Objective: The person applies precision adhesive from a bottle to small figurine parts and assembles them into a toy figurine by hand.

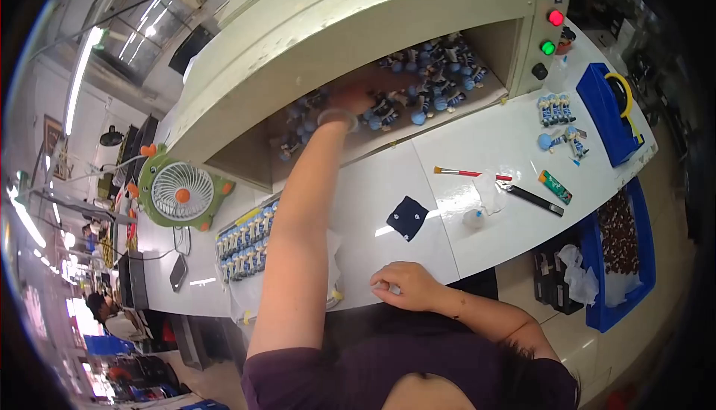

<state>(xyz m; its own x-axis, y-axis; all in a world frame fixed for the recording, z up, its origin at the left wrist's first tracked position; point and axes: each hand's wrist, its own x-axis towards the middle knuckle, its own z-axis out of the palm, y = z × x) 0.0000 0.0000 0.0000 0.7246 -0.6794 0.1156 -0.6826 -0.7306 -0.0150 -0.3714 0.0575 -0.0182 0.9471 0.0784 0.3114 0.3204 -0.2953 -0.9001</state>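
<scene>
My left arm reaches into the opening of a cream cabinet (485, 7). Inside it, my left hand (352, 98) is among small blue-haired figurines (436, 82), its fingers dim and blurred. A pale bracelet (338, 117) circles that wrist. At the table's front edge rests my right hand (406, 285), fingers curled in; a pale spot shows between thumb and fingers, too small to name. Beyond it lies a dark square cloth (408, 218). More figurines stand in rows on a tray (246, 242), partly behind my left forearm.
A green fan (181, 190) and a phone (178, 272) are at left. To the right lie a red-handled brush (473, 174), a black-handled tool (533, 199), a green tube (556, 187), a small bottle (473, 218), several figurines (556, 109) and a blue bin (605, 115).
</scene>
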